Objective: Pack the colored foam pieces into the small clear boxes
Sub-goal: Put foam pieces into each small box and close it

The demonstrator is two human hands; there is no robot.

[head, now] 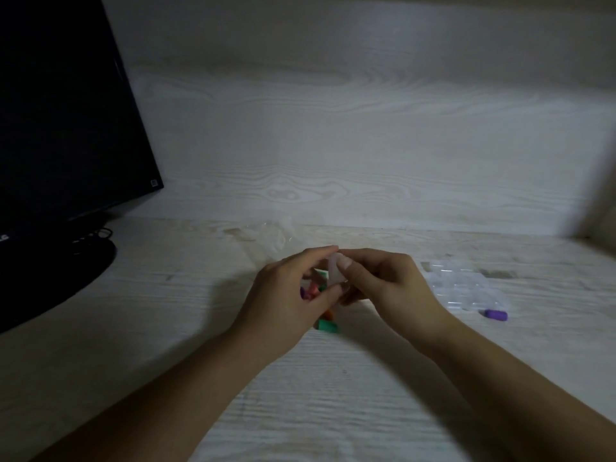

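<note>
Step in hand: judged as opening or loading one small clear plastic box (335, 273), held above the pale wood-grain desk (366, 395) between both hands.
Left hand (293, 295): fingers curled, thumb and fingertips meeting the box at its top and near edge; pinching it.
Right hand (380, 281): thumb pressed flat on the box's front face, other fingers curled behind; pinching it too.
Technique: steady the box with one hand and work the lid with the other thumb; keep it low over the pile so a dropped piece lands close by. Whether the lid is open cannot be told.
Box, look: translucent, whitish, largely hidden by fingers; contents not visible.
Foam pile (315, 290): small red, green, orange and purple foam pieces on the desk directly under the hands; a green block (327, 326) lies nearest.
Stray piece: purple foam cylinder (496, 315), well apart to the right.
Spare boxes: cluster of clear boxes (460, 288), right of the hands, just beyond the purple cylinder.
Far left: dark monitor (66, 128).
</note>
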